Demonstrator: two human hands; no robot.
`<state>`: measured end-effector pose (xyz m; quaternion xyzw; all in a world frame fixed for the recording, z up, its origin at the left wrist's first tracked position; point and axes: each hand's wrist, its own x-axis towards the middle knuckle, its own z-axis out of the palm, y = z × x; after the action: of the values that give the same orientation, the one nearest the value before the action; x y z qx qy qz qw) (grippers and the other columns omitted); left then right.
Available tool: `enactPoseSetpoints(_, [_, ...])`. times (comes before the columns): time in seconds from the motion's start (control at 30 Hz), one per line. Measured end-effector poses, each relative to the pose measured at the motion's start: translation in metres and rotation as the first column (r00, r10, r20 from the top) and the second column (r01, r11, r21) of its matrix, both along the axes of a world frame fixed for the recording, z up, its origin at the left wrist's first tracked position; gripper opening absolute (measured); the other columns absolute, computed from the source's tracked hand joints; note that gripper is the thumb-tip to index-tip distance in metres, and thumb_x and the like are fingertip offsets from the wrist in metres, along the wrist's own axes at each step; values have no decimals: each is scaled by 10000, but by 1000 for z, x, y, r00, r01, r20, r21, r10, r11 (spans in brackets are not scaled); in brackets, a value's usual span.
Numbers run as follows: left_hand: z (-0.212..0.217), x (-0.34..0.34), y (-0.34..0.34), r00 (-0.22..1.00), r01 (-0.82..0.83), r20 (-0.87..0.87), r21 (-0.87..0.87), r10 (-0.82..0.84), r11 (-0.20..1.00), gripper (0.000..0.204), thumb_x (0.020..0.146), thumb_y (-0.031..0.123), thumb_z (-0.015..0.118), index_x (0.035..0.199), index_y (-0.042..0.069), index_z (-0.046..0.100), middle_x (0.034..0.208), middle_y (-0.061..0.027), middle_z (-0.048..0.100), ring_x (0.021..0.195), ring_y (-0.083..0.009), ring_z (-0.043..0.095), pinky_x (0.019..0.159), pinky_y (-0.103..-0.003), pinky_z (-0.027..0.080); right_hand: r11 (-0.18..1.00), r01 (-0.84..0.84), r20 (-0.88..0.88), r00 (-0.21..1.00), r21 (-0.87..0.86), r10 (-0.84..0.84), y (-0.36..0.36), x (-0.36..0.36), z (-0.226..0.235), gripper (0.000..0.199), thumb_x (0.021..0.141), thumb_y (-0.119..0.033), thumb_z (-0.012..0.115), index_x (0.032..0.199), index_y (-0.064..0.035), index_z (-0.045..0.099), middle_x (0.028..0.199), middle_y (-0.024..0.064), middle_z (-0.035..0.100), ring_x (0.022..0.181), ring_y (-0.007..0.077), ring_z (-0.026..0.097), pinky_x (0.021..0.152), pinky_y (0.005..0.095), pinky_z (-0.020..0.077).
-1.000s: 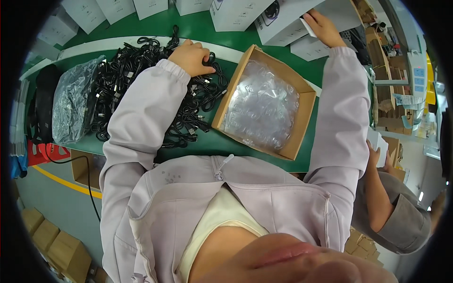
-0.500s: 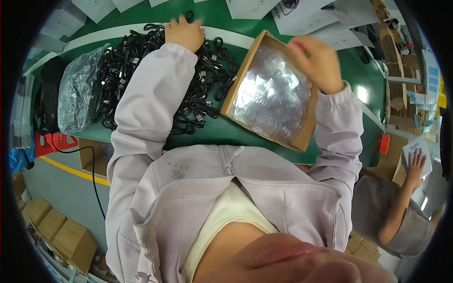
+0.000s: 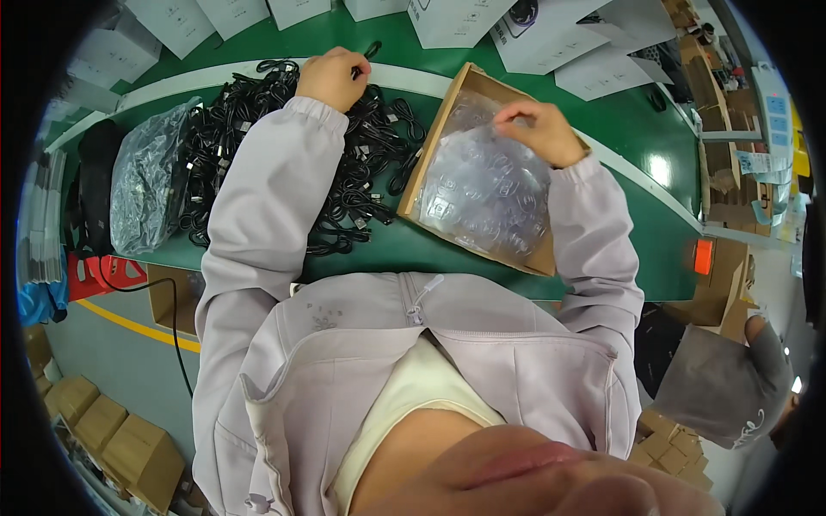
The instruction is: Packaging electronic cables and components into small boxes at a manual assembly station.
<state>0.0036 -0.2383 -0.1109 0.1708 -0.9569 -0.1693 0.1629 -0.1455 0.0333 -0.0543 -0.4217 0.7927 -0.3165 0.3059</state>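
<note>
My left hand (image 3: 334, 79) is closed round a bundled black cable (image 3: 372, 50), whose looped end sticks out past the fingers. Under and around it spreads a heap of black cables (image 3: 361, 202) with metal plugs, each coiled into a small bundle. Over the far right part of an open cardboard box (image 3: 419, 176), my right hand (image 3: 544, 133) is pinched, thumb against forefinger. Clear plastic bags (image 3: 486, 193) with printed marks fill that box. The pinched fingertips appear to hold the edge of a top bag; the thin film is hard to make out there.
Several white boxes (image 3: 460, 21) stand along the far side of the green table (image 3: 413, 249). Left of the cables lie a clear plastic sack (image 3: 148, 185) and a black pouch (image 3: 99, 185). Another person (image 3: 723, 378) is at the right, near cardboard boxes (image 3: 671, 451).
My left hand has closed on a cable after reaching with spread fingers. My right hand has moved left and inward over the box, its fingers drawing together. The other person's hand has left view.
</note>
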Motion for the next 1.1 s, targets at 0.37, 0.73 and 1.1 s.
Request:
enactPoseSetpoints(0.37, [89,13,82,838,431,-412,902,-358,-30,277,817,39,538,1085,43,466,1014,-42,523,840,-129,534,724,-228,444,856,-180,-259,964,-484,56,-26,45,69,126,733,-83,634,832,-20,589,1000,75,574,845,186,563,764,272,431])
enactPoseSetpoints(0.73, [73,11,62,869,486,-456,714,-192,503,412,741,109,626,1064,34,380,990,-105,529,948,-194,530,786,-289,435,868,-485,-660,687,-106,304,-57,31,111,263,734,-99,603,982,-34,546,851,117,578,803,281,566,691,335,458])
enactPoseSetpoints(1.1, [-1,3,16,908,394,61,215,-415,894,446,701,381,638,1034,100,545,1026,-93,558,962,-263,519,801,-349,426,941,-146,-753,642,-307,-145,-57,-97,108,283,803,-141,544,1064,-32,525,997,157,565,919,300,540,772,336,431])
